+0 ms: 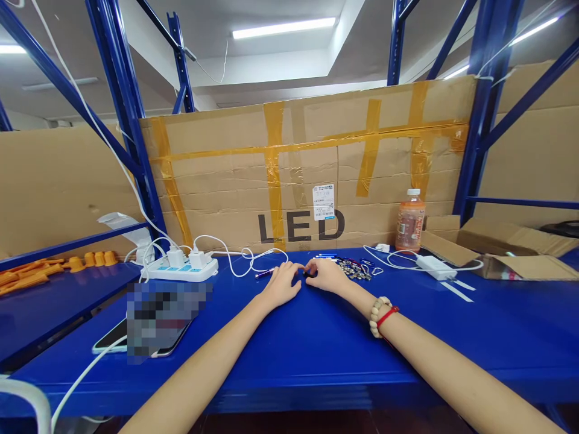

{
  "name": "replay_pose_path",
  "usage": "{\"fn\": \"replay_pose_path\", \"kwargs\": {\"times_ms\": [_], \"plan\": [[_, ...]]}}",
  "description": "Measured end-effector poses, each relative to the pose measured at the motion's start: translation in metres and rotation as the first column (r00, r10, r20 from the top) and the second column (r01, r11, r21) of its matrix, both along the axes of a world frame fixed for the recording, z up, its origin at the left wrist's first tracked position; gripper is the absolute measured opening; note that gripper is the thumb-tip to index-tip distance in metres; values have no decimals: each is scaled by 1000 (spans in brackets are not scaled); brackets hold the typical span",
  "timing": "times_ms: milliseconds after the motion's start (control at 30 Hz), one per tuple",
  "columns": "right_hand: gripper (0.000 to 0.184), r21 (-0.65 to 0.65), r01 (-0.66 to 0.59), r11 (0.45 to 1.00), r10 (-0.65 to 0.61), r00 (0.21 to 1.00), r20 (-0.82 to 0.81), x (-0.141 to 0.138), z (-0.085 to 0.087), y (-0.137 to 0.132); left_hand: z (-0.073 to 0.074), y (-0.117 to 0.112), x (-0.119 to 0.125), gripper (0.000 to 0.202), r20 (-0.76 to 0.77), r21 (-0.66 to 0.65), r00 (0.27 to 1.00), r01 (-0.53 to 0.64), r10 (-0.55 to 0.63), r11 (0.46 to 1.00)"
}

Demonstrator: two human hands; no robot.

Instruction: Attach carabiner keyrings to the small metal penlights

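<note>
Both my hands rest on the blue table (316,349), fingertips nearly meeting at its middle. My left hand (281,283) lies palm down with fingers curled, just right of a small purple pen-like light (265,273). My right hand (326,275) has its fingers bent over a small dark item (309,275) that I cannot make out. A beaded bracelet and a red string sit on my right wrist (380,314). A pile of small metal keychain pieces (357,269) lies right beside my right hand.
A white power strip (181,269) with plugged chargers and cables sits left. A phone (149,337) lies near the front left. A drink bottle (410,220), a white adapter (435,266) and an open cardboard box (506,250) are right. A taped cardboard wall marked LED (307,175) stands behind.
</note>
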State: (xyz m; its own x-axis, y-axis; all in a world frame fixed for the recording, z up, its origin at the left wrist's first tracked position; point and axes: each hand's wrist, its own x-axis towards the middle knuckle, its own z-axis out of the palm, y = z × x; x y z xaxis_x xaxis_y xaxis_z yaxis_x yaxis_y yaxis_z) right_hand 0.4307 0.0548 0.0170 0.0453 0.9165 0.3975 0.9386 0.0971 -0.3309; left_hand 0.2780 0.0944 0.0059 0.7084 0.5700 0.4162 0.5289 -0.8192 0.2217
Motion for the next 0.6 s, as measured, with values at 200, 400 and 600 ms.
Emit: {"fn": "replay_pose_path", "kwargs": {"times_ms": [200,400,600], "plan": [[21,74,-323,943,331,907,-261,1,-10,12,-2,6,-1,24,48,7,998,-49,49,999],[22,104,-292,951,310,905,-293,4,-8,13,-3,10,-1,14,-12,28,1000,3,-3,1000],[34,164,241,957,-230,970,-81,27,9,4,-6,10,2,16,-11,-21,1000,16,-16,1000]]}}
